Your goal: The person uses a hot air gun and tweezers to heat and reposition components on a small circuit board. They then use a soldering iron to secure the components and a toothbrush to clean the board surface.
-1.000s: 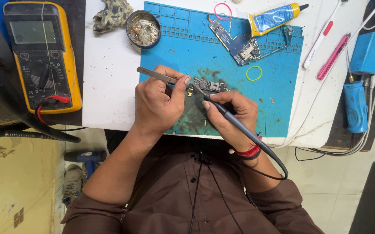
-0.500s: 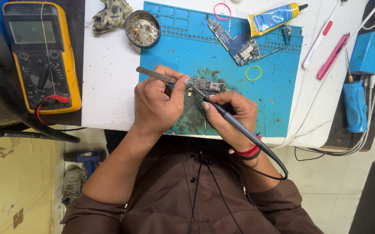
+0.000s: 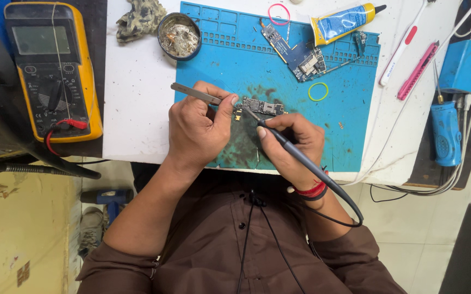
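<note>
Left hand (image 3: pixel 197 128) fingers pinch metal tweezers (image 3: pixel 194 94); right hand (image 3: pixel 290 141) fingers grip a soldering iron (image 3: pixel 295 155), tip touching a small circuit board (image 3: pixel 262 106) on a blue mat (image 3: pixel 235 54).

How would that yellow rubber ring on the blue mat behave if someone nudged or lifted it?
The yellow ring is a thin loop lying flat on the blue mat, so it probably weighs almost nothing and would flop when lifted. Lying flat, it seems unlikely to roll; a nudge would likely just slide it, perhaps grudgingly if the mat is grippy.

Yellow multimeter (image 3: pixel 53 71) left; glue tube (image 3: pixel 344 22), pink band (image 3: pixel 279 13) top.
</note>
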